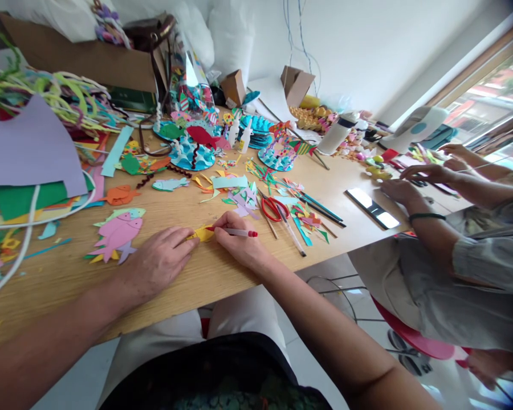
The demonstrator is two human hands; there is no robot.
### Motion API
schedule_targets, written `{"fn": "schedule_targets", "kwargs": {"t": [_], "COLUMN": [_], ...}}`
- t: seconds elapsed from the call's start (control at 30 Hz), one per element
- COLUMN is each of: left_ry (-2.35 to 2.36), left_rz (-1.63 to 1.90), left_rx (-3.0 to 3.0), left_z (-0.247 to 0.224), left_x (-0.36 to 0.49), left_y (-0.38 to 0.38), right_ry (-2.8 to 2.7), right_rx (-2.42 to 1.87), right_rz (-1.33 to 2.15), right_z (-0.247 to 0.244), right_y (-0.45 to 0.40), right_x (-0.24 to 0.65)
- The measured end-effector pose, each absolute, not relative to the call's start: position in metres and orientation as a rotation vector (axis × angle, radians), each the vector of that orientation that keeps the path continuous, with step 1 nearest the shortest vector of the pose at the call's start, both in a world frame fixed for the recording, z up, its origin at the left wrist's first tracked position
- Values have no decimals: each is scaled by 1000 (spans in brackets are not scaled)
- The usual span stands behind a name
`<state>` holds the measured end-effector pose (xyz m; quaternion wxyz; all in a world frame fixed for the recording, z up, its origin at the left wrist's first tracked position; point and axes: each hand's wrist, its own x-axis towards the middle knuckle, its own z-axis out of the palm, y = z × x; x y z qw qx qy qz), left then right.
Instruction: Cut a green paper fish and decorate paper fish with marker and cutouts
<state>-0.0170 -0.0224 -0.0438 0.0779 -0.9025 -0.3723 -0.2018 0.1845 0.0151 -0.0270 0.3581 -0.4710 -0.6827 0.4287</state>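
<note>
My right hand [239, 238] is closed around a red-capped marker pen [244, 232], its red tip touching a small yellow paper cut-out [203, 234] on the table. My left hand [160, 259] lies flat beside it, fingertips stretched onto the cut-out's left end. How much of the yellow piece is under the fingers is hidden. Left of that hand is a small stack of paper fish [118, 233], pink on top. An orange paper fish [122, 195] and a light blue paper fish [170, 184] lie farther back.
Red-handled scissors [275, 209], a clear pen [294, 234] and paper scraps [239, 196] lie right of my hands. Behind stand blue wave-patterned paper pieces [192, 155] and glue bottles [245, 136]. A phone [371, 209] is near a co-worker's hands [404, 191]. Coloured sheets [29, 151] pile up at left.
</note>
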Motion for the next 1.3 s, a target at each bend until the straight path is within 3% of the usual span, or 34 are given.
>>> {"fn": "schedule_targets", "kwargs": {"t": [1.3], "left_ry": [-1158], "left_rz": [-584], "left_rx": [-2727], "left_z": [-44], "left_x": [-17], "left_y": [-22], "right_ry": [-1765], "right_rx": [-1249], "right_rz": [1067], "right_z": [-24], "right_y": [15], "right_x": [185]}}
